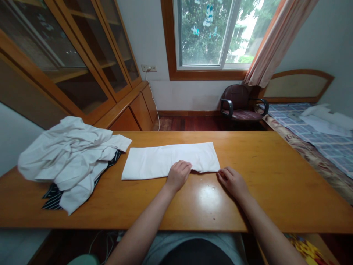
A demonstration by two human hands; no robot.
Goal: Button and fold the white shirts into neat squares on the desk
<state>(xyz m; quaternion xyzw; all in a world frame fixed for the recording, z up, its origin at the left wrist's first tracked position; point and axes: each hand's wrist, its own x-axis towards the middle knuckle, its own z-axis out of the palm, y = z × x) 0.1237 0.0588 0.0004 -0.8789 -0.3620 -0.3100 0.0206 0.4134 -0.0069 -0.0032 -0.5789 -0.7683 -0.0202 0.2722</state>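
Note:
A white cloth (165,159), folded into a long flat strip, lies across the middle of the wooden table (275,184). My left hand (178,174) rests on the strip's near edge with its fingers curled down onto the fabric. My right hand (231,180) sits at the strip's near right corner, fingers bent and pinching that corner. Both forearms reach in from the table's front edge.
A heap of crumpled white garments (68,154) over a dark striped piece (52,198) lies at the table's left end. Behind are a glass-fronted wooden cabinet (82,66), a dark armchair (242,105) under the window, and a bed (317,132) at right.

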